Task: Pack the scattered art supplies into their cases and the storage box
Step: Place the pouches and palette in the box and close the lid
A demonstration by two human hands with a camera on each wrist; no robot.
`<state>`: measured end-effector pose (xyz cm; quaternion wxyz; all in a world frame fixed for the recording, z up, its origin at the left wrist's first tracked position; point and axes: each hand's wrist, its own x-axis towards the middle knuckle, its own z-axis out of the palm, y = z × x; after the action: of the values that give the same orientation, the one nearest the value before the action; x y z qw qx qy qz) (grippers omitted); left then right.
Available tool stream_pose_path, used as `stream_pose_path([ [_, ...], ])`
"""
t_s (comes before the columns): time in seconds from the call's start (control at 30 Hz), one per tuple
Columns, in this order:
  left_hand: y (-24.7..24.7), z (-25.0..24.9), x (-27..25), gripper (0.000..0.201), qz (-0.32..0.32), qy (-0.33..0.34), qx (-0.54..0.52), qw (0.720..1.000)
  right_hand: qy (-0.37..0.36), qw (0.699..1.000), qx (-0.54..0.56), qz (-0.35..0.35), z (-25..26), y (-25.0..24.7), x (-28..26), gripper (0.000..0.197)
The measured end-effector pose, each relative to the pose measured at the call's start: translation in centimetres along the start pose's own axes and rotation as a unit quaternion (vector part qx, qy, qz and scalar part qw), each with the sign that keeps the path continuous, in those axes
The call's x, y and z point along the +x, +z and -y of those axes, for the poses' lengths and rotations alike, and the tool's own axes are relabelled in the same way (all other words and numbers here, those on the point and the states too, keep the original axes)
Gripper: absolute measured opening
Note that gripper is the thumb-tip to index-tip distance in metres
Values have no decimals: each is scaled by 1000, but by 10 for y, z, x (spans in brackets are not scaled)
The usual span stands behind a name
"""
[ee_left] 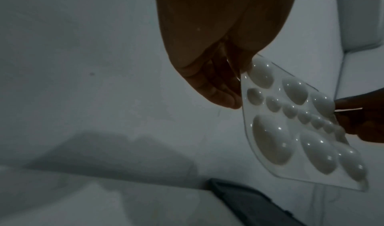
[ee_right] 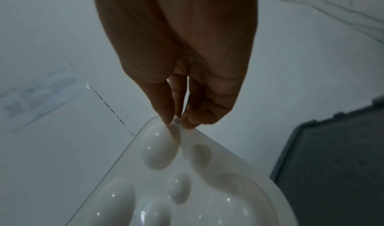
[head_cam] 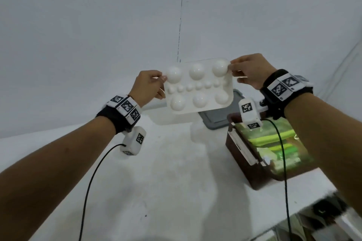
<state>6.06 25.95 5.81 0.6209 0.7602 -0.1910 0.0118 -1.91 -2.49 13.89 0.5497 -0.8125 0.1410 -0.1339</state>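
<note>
While raised above the table (head_cam: 156,182), the palette (head_cam: 198,88) hangs pinched between both hands (head_cam: 147,86) (head_cam: 249,71).

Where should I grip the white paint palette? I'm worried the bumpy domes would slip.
Pinch the flat rim at the short ends, coming in from either side, as the left hand and right hand do. The palette leaves a thin flat border there; the domes are rounded and glossy.

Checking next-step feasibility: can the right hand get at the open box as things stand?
Probably not yet. The right hand pinches a corner of the palette, which the left hand also holds. The box sits open below the right forearm, nothing covering it; freeing that hand should leave the way clear.
</note>
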Motion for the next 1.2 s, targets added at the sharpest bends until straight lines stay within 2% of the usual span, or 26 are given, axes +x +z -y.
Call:
stream_pose_path([
  [0.1, 38, -36, -11, 15, 52, -11, -36, 998, -19, 999, -31, -22, -3, -55, -13, 3],
  [0.23, 98, -69, -30, 15, 141, -51, -26, 988, 0, 997, -73, -24, -34, -127, -28, 9],
  [0.37, 157, -85, -43, 11, 231, -100, 39, 967, 45, 992, -120, -2, -80, -182, -38, 19],
  [0.53, 205, -84, -43, 15, 281, -136, 177, 933, 65, 970, -217, 85, -119, -214, -31, 12],
  [0.63, 218, -83, -42, 19, 325, -148, 289, 888, 48, 940, -296, 162, -125, -213, -21, 7],
  [0.73, 225, -83, -43, 26, 357, -138, 381, 842, 1, 882, -418, 216, -131, -200, -15, 9],
  [0.83, 228, -84, -44, 24, 345, -94, 455, 815, -48, 813, -527, 241, -133, -187, -10, 15],
  [0.9, 230, -86, -45, 17, 313, -40, 492, 811, -90, 774, -579, 242, -132, -183, -8, 20],
  [0.93, 232, -86, -45, 20, 300, -13, 496, 814, -121, 759, -593, 240, -132, -182, -7, 26],
  [1.0, 235, -87, -45, 28, 299, 25, 483, 823, -173, 757, -579, 247, -130, -181, -6, 36],
  [1.07, 239, -88, -47, 21, 328, 52, 473, 816, -176, 774, -540, 281, -128, -180, -9, 38],
  [1.13, 244, -87, -51, 42, 368, 44, 506, 779, -148, 761, -535, 336, -131, -178, -11, 47],
  [1.2, 251, -83, -54, 55, 391, 29, 550, 738, -136, 739, -544, 373, -137, -174, -11, 60],
])
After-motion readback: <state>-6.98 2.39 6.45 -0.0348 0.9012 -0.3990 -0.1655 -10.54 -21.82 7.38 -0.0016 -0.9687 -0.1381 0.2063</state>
